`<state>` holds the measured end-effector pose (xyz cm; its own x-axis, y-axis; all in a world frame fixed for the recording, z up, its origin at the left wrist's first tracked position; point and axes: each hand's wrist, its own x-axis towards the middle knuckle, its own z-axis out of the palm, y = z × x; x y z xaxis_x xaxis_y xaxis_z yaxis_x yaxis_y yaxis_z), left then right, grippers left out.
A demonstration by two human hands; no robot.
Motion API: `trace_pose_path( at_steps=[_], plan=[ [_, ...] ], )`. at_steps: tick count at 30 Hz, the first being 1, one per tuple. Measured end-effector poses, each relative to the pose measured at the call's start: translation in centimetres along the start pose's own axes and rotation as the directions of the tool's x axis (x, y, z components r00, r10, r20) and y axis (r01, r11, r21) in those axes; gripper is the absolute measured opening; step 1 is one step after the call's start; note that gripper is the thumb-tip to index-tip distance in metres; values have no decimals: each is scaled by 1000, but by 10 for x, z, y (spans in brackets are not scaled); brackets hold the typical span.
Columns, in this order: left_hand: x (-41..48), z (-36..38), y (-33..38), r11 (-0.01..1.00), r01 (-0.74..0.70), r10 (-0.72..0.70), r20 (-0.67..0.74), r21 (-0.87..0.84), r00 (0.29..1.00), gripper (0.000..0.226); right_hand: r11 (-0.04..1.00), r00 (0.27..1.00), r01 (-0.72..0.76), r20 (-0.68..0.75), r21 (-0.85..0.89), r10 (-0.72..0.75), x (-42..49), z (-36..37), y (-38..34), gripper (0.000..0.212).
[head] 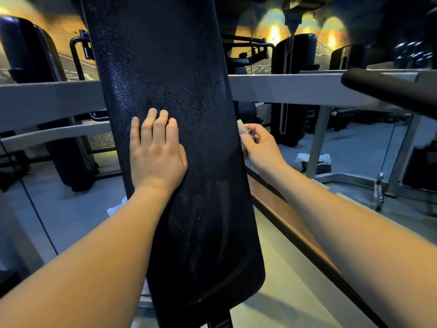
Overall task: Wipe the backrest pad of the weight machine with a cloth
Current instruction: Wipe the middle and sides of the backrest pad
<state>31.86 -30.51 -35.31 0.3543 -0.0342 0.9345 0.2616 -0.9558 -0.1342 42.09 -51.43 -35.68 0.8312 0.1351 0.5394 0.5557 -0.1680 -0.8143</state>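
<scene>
Wiping is underway: the left hand [157, 152] presses flat, fingers straight, on the tall black textured vinyl backrest pad [170, 67]; the right hand [260, 145] pinches a small pale crumpled cloth [243, 129] at the pad's edge beside it; next, likely drag the cloth along that edge.

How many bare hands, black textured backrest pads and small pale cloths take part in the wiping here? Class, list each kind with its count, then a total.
Bare hands: 2 (left hand flat on the pad, right hand pinching the cloth)
Black textured backrest pad: 1
Small pale cloth: 1
Total: 4

Grey floor [71, 209] carries a crumpled white bundle [325, 159].
</scene>
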Motion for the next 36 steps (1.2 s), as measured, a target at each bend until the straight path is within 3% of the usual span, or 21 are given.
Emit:
trace_pose_path(
  at_steps=[4, 6, 8, 14, 16, 19, 21, 25, 28, 30, 33, 36],
  plan=[
    [0, 0, 1, 1000, 2, -2, 9, 8, 1000, 47, 986, 974, -167, 148, -27, 169, -21, -7, 30, 14],
    [0, 0, 1, 1000, 6, -6, 19, 9, 1000, 48, 942, 908, -333, 252, -54, 335, -48, -10, 45, 12],
    [0, 0, 2, 1000, 5, -6, 23, 16, 1000, 48, 909, 865, -416, 294, -31, 406, -50, -10, 40, 16],
    [0, 0, 1, 1000, -1, 1, 18, 20, 1000, 48, 953, 976, -219, 40, 207, 215, 48, 10, -24, 17],
    [1, -1, 1, 1000, -2, 2, 24, 14, 1000, 48, 951, 978, -211, 60, 228, 202, 38, 9, -22, 19],
    [0, -1, 1, 1000, 6, -7, 27, 9, 1000, 48, 911, 902, -380, 285, 163, 325, 4, -2, -6, 15],
    [0, 0, 1, 1000, 5, -5, 21, 4, 1000, 48, 904, 875, -406, 343, 136, 342, 8, -5, -12, 22],
    [1, 1, 0, 1000, -10, 10, 8, 0, 1000, 48, 885, 960, -269, 176, 380, 216, 69, 12, -57, 25],
    [1, 0, -1, 1000, -9, 9, 22, -4, 1000, 48, 830, 956, -294, 161, 475, 247, 80, 24, -55, 19],
    [0, -1, -1, 1000, -4, 5, 26, -11, 1000, 48, 797, 918, -391, 261, 461, 300, 71, 15, -31, 30],
    [0, 0, 0, 1000, 0, 0, 15, -5, 1000, 48, 873, 896, -375, 364, 311, 254, 64, -2, -17, 40],
    [0, 2, -1, 1000, -2, 2, 1, 1, 1000, 48, 900, 963, -225, 227, 373, 146, 85, 2, -51, 29]
  ],
)
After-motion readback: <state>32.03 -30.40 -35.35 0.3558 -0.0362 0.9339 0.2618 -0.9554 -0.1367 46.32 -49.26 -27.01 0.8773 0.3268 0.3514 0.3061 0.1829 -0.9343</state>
